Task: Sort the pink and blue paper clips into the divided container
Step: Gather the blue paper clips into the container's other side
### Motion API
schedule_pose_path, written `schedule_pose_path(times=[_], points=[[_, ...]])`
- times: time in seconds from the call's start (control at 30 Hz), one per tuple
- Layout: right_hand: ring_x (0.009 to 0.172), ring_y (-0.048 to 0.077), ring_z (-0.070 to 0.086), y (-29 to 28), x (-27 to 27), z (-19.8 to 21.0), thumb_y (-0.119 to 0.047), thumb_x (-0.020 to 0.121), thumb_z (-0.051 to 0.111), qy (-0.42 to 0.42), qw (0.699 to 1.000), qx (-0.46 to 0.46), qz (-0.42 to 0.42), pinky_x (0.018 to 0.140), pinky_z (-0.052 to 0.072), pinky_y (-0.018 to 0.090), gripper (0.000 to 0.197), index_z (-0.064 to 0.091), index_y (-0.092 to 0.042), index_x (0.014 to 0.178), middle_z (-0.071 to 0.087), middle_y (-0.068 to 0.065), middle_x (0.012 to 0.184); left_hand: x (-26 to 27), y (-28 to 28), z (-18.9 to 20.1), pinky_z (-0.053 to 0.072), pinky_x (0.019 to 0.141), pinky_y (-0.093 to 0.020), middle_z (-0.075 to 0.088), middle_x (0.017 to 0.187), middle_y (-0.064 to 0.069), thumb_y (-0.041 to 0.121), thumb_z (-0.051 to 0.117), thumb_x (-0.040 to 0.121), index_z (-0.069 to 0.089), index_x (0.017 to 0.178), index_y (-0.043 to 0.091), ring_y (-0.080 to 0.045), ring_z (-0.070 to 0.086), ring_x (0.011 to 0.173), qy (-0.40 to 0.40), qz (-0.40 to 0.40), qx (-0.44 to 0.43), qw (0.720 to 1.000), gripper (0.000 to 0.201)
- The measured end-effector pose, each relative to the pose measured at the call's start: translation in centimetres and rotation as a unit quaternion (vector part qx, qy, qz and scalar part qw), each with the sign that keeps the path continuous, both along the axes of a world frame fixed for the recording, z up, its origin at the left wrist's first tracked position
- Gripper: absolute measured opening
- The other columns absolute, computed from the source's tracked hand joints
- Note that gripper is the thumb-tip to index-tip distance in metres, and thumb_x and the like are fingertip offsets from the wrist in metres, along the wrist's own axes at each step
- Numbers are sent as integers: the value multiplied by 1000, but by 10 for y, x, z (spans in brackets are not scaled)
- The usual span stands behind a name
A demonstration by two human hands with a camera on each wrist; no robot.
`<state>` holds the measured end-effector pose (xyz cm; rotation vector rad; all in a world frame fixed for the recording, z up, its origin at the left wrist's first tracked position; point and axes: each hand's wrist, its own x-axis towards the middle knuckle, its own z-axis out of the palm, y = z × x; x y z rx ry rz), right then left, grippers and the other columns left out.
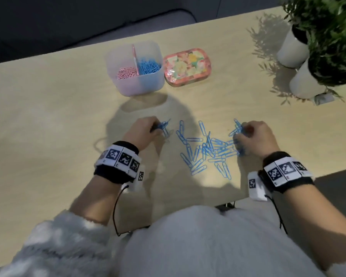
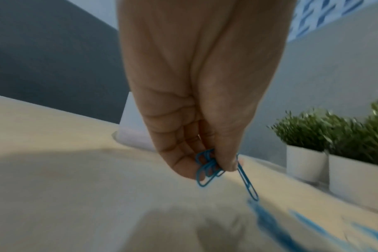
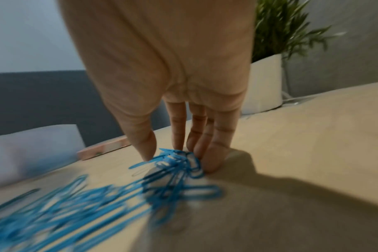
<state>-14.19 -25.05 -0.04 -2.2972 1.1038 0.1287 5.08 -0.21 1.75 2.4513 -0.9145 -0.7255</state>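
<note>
Blue paper clips lie scattered on the desk between both hands; left hand pinches several, right hand fingers curl around a bunch.

We are seeing the divided container sitting at upper centre of the head view on the table, with the tin just beside it on its right. The 2 potted plants are standing at upper right. The loose clips are lying at centre, between the left hand and right hand.
</note>
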Motion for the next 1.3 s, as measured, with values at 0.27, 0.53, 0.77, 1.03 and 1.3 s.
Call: schedule_pose_path(times=[0.27,0.53,0.77,1.03,1.3], points=[[102,33,56,45,35,-7,-11,80,62,-33,994,14,105,87,39,31,25,63,-5,104,59,21,107,81,-51,53,41,68,-30,51,74,-6,14,54,86,45,64,20,-22,49,75,-39,165,-87,982,25],[84,27,63,33,15,8,-7,79,60,-86,989,49,108,81,47,33,13,64,-12,91,68,10,95,126,-85,49,49,89,-39,64,112,-19,27,66,82,59,102,2,-35,61,102,-116,201,2,973,32],[89,23,52,27,-31,0,-15,53,86,50,985,134,101,84,45,37,66,49,-18,108,49,7,102,81,-63,48,45,79,-34,65,100,-16,15,51,85,64,95,7,-33,59,93,-201,73,-65,975,18],[100,30,57,66,7,-9,-2,67,75,-60,982,115,136,95,45,37,57,53,-4,119,48,15,108,-50,-20,-19,36,102,-42,41,142,-4,81,56,44,36,137,21,-28,38,127,-77,-159,77,981,113],[108,27,49,27,-8,11,-34,51,89,54,974,63,209,98,40,32,97,41,-8,132,43,13,118,-73,-11,-32,29,112,-42,32,147,-14,61,76,55,27,142,12,-31,33,133,-75,-140,6,987,111]])
